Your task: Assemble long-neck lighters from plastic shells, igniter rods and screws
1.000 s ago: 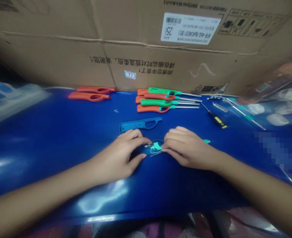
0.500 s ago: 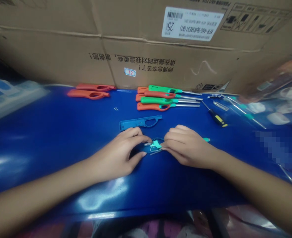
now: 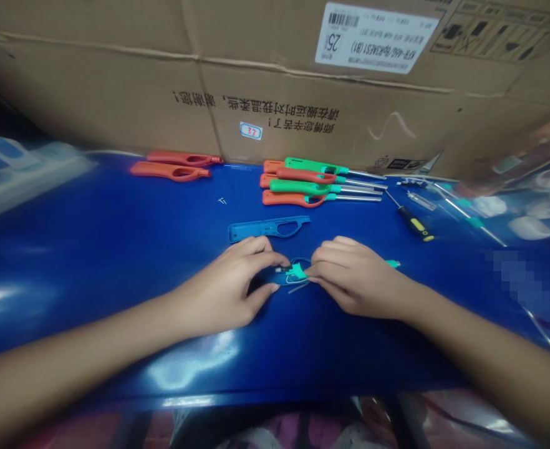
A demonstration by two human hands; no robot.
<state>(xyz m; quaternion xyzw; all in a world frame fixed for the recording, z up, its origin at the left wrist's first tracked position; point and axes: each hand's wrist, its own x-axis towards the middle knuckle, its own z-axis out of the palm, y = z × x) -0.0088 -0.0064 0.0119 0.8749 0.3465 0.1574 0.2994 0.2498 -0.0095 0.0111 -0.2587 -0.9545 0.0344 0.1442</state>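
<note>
Both hands work on a blue lighter casing half [image 3: 280,279] lying low over the table. My left hand [image 3: 237,284] has its thumb and index finger closed around the casing's near end. Inside it are small inner parts, a pale wire and a teal trigger [image 3: 296,272]. My right hand [image 3: 354,274] pinches at the trigger, its fingertips partly hiding it. A teal tip [image 3: 391,264] sticks out beyond the right hand. Just behind the left hand lies another blue casing half [image 3: 240,232], hollow side showing.
Several orange and green lighters [image 3: 298,187] lie stacked by a cardboard box [image 3: 130,93]. Red-orange casings [image 3: 169,169] lie further left, near two tiny screws [image 3: 222,201]. On the right are a screwdriver [image 3: 415,224], metal tubes and blurred bags; a clear container [image 3: 32,171] stands left.
The view has shifted slightly, moving the scene a little to the right and up. Both hands keep their hold, and the left index finger has moved slightly over the inner parts.
</note>
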